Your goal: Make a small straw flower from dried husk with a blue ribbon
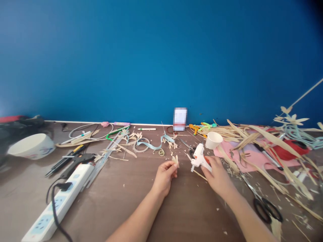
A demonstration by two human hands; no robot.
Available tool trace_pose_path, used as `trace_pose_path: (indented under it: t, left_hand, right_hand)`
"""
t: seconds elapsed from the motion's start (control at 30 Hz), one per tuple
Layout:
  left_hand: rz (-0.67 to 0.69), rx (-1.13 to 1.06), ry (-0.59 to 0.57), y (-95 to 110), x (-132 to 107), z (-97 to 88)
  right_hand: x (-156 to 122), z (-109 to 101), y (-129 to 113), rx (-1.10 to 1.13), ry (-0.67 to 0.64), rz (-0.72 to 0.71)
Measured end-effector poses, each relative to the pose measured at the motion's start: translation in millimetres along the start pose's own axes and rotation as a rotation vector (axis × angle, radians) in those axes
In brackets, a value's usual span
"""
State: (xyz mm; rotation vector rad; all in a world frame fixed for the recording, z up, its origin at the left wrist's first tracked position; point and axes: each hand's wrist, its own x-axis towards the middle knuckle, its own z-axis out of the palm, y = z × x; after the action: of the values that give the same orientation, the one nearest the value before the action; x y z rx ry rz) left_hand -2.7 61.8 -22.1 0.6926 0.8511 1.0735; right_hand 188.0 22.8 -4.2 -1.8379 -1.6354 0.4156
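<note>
My left hand [163,177] is closed in a pinch on a small pale husk piece [176,160], its petal-like tips sticking up above the thumb. To the right of it, my right hand [220,175] grips a small white glue gun [199,156], nozzle tilted down and to the left. A short gap separates the glue gun from the husk piece. Just behind the glue gun stands a white paper cup [214,139]. Beyond my left hand lie a light blue ribbon [148,145] and pale husk flowers [171,142].
A white power strip [63,198], a black glue gun [77,163], clear glue sticks [101,158] and a white bowl [31,147] are at left. On the right, dry husk strips [248,139] cover a pink sheet [248,158]. Black-handled scissors [267,209] lie nearer me. A blue wall [151,60] stands behind.
</note>
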Motion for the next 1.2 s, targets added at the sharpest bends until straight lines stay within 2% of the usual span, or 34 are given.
trace_pose_path:
  t: [0.07, 0.13, 0.17, 0.23, 0.3, 0.43, 0.57, 0.7, 0.93, 1.2]
  left_hand:
    - [-0.009, -0.010, 0.011, 1.4, 0.1, 0.4]
    - [-0.013, -0.013, 0.010, 2.9, 0.5, 0.6]
    - [-0.013, -0.012, 0.007, 3.6, 0.9, 0.5]
    - [-0.008, -0.004, 0.006, 4.6, 1.8, -0.2]
    - [0.001, 0.011, 0.016, 4.9, 3.0, -1.2]
    - [0.019, 0.029, 0.033, 3.7, 4.8, -2.4]
    - [0.023, 0.066, 0.029, 1.9, 6.0, -1.6]
    - [0.027, 0.099, 0.019, 0.9, 6.2, -1.1]
    - [0.045, 0.122, -0.014, -2.2, 7.4, -3.3]
    - [0.035, 0.052, -0.014, -0.6, 8.0, -3.9]
  right_hand:
    - [-6.2, -3.8, -2.7, 0.358, 0.006, -0.019]
    - [-12.5, -5.5, -6.9, 0.701, -0.050, -0.018]
    - [-15.2, -5.3, -9.4, 0.821, -0.094, -0.010]
    - [-18.9, -2.4, -14.0, 0.919, -0.181, 0.014]
    - [-20.9, 3.5, -16.4, 0.903, -0.232, 0.035]
    - [-23.7, 18.2, -11.4, 0.925, -0.191, 0.039]
    - [-25.7, 27.0, -2.3, 0.975, -0.217, 0.069]
    - [-26.3, 29.7, 0.0, 1.007, -0.239, 0.046]
    - [-29.0, 36.1, -1.1, 0.891, -0.266, 0.048]
    - [-29.4, 35.3, -3.4, 0.766, -0.259, 0.096]
